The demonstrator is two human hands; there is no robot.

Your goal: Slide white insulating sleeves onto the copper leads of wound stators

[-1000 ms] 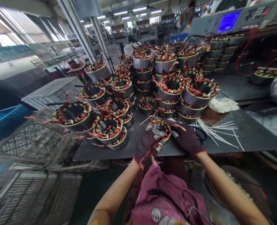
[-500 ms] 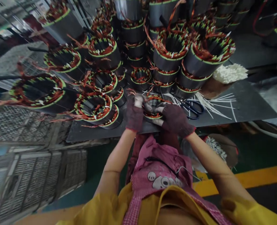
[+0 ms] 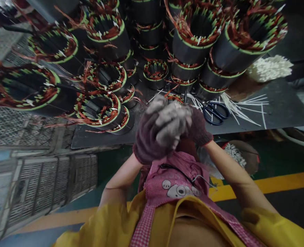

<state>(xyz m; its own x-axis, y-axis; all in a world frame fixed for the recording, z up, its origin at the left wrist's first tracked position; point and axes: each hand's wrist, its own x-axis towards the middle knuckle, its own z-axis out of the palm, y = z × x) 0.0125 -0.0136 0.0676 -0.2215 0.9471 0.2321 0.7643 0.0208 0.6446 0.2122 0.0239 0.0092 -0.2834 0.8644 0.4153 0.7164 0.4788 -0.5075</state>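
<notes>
Gloved left hand (image 3: 152, 135) and gloved right hand (image 3: 200, 127) meet at the near edge of the surface (image 3: 100, 140), fingers bunched together, blurred. Can't tell if either grasps anything. Small copper coil ring (image 3: 174, 98) on the surface just behind them, mostly hidden. Scissors (image 3: 215, 113) just right of right hand, white strips (image 3: 240, 107) beside them. Stacked coil rings (image 3: 110, 116) left and behind.

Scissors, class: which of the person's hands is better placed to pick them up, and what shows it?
Probably the right hand: it is nearer, with the scissors on the tabletop just beyond its outer side. The left hand is farther off, on the other side of the right hand.
</notes>
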